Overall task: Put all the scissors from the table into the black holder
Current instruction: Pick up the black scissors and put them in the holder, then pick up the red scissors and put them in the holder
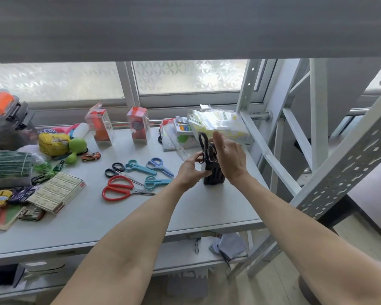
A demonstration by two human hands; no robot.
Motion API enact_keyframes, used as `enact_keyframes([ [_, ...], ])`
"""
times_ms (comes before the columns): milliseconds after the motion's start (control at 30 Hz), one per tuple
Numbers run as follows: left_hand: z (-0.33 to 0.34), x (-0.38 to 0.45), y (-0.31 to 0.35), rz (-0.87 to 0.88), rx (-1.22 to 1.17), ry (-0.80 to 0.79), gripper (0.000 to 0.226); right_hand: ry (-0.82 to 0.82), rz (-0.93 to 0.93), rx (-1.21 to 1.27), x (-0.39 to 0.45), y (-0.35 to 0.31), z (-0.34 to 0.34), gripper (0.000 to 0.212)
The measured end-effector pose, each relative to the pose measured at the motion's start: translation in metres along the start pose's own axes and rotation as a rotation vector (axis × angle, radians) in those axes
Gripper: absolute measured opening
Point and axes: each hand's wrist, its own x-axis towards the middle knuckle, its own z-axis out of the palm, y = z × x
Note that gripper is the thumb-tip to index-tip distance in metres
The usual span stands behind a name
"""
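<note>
Scissors with black handles (204,143) stand blades-down in the black holder (215,176), handle loops projecting above its top edge. A second pair of dark loops sits just beside them in the holder, partly hidden by the right hand.

Grip state:
- Left hand (190,172): fingers curled around the left side of the black holder, thumb and fingertips in contact with it near the lower handle loop.
- Right hand (230,157): placed against the right side of the black holder, fingers extended upward and not closed around anything. Whether the palm touches the holder cannot be told.

Positions relative to the black holder, on the grey table (207,208):
- Left, near: small teal scissors (155,182).
- Left, farther: purple-handled scissors (160,165), then blue scissors (139,167).
- Left, beyond those: black scissors (117,170), blades partly under the red handles.
- Left and toward the front edge: large red scissors (121,188).
- Far left: cream box (57,192) with rows of print too small to read; green knitted toy (76,148); small toy car (91,156).
- Behind and left: two clear display boxes (119,128) with red contents, upright.
- Directly behind: clear plastic packet (220,124) with yellow contents.

No brand or label text is legible.
</note>
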Motion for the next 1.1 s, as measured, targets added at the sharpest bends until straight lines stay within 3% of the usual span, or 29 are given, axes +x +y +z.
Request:
enact_keyframes([
  [100, -0.002, 0.0, -0.002, -0.008, 0.031, -0.013, 0.079, 0.138, 0.004, 0.078, 0.01, -0.003, 0.002, 0.1],
  [233, -0.015, -0.01, -0.017, -0.029, 0.067, 0.031, 0.069, 0.313, -0.148, 0.021, 0.021, -0.024, 0.007, 0.069],
  [333, -0.041, -0.025, -0.035, -0.037, 0.135, 0.308, 0.036, 0.326, -0.346, -0.028, 0.012, -0.047, 0.022, 0.043],
  [467, -0.093, -0.051, -0.067, -0.14, 0.219, 0.668, 0.024, 0.073, -0.547, -0.039, -0.019, -0.068, 0.067, 0.028],
  [567, -0.128, -0.07, -0.088, -0.303, 0.345, 0.821, 0.028, -0.308, -0.386, -0.1, -0.034, -0.061, 0.111, 0.027],
  [633, -0.145, -0.081, -0.099, -0.435, 0.437, 0.832, 0.034, -0.513, -0.294, -0.189, -0.04, -0.055, 0.137, 0.027],
  [733, -0.161, -0.089, -0.108, -0.591, 0.468, 0.726, 0.047, -0.707, -0.256, -0.334, -0.046, -0.055, 0.163, 0.033],
  [900, -0.17, -0.086, -0.114, -0.616, 0.469, 0.545, 0.049, -0.779, -0.266, -0.454, -0.052, -0.062, 0.188, 0.027],
  [1000, -0.175, -0.081, -0.112, -0.645, 0.362, 0.559, 0.046, -0.743, -0.287, -0.493, -0.056, -0.063, 0.197, 0.026],
  [1100, -0.183, -0.077, -0.11, -0.728, 0.089, 0.636, 0.041, -0.693, -0.321, -0.496, -0.057, -0.06, 0.199, 0.026],
])
